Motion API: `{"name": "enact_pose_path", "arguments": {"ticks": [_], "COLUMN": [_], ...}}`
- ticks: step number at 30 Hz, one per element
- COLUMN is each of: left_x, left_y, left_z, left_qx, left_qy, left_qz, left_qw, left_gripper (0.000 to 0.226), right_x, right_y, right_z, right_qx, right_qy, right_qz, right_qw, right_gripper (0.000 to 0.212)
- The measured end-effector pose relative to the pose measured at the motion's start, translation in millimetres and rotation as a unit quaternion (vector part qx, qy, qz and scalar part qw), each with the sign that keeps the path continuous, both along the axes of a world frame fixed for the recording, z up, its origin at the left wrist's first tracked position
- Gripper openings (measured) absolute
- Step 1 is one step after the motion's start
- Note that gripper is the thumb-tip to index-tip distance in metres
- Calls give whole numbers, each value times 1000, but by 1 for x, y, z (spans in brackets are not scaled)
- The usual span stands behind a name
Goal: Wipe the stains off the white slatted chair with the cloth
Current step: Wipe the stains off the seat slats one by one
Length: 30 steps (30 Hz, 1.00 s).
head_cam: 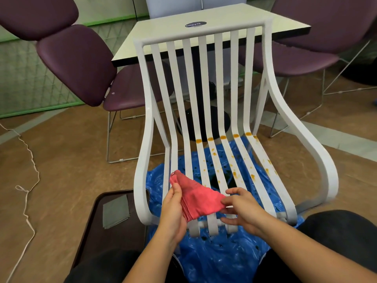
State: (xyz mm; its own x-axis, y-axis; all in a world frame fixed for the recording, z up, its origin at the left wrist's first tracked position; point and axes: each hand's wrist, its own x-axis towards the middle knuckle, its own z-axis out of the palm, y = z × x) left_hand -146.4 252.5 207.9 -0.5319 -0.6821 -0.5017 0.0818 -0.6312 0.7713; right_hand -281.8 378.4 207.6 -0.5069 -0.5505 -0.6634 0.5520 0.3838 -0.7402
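Note:
A white slatted chair (204, 82) faces me. Orange-brown stains (223, 137) run in a row where the back slats bend into the seat, and smaller spots dot the right seat slats. Over the seat's front edge I hold a folded pink cloth (199, 200) between both hands. My left hand (173, 209) grips its left, bunched end, thumb on top. The cloth's right corner is pinched by my right hand (238, 207) with thumb and fingertips.
A blue plastic sheet (216, 260) lies under the chair. A dark tray with a grey folded cloth (116, 212) sits at my left. Behind stand a cream table (234, 19) and purple chairs (77, 64). A white cord (28, 180) trails on the floor, left.

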Motion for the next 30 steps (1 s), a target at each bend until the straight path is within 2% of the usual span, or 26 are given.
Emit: {"name": "enact_pose_path", "arguments": {"ticks": [2,4,6,7,9,11,14,16,17,19,20,22,26,28,30], "left_x": [1,2,2,2,2,2,1,-3,-6,-14,-17,-24,-32,-31,-28], "left_y": [1,4,6,7,9,12,16,16,15,13,12,11,11,12,14], "left_z": [1,3,3,1,-3,-5,-8,-12,-16,-23,-27,-35,-43,-48,-53], "left_qx": [14,9,-21,-40,-69,-78,-102,-112,-115,-124,-127,-129,-155,-236,-319], "left_qy": [15,19,1,-17,-47,-55,-48,-53,-68,-116,-137,-162,-176,-222,-286], "left_qz": [-11,-28,-43,-50,-69,-87,-100,-84,-72,-63,-63,-57,-56,-81,-98], "left_qw": [1000,999,999,998,994,992,989,989,988,984,980,977,970,943,898], "left_gripper": [45,41,39,38,37,36,30,27,24,18,16,14,7,8,18], "right_x": [3,5,7,7,9,14,23,26,25,20,17,13,8,6,5], "right_y": [2,4,5,5,2,0,-3,-5,-8,-10,-10,-9,-7,-6,-5], "right_z": [2,3,5,7,7,5,1,-1,-2,-7,-10,-10,-12,-15,-18], "right_qx": [22,52,57,44,11,-15,-60,-82,-67,8,45,67,65,68,69], "right_qy": [19,130,257,284,248,153,10,-31,-14,105,168,237,252,259,267], "right_qz": [46,82,94,94,99,115,109,92,82,66,65,66,64,69,77], "right_qw": [998,987,960,953,964,981,992,992,994,992,983,967,963,961,958], "right_gripper": [33,39,43,41,31,18,23,28,27,25,26,28,28,27,28]}}
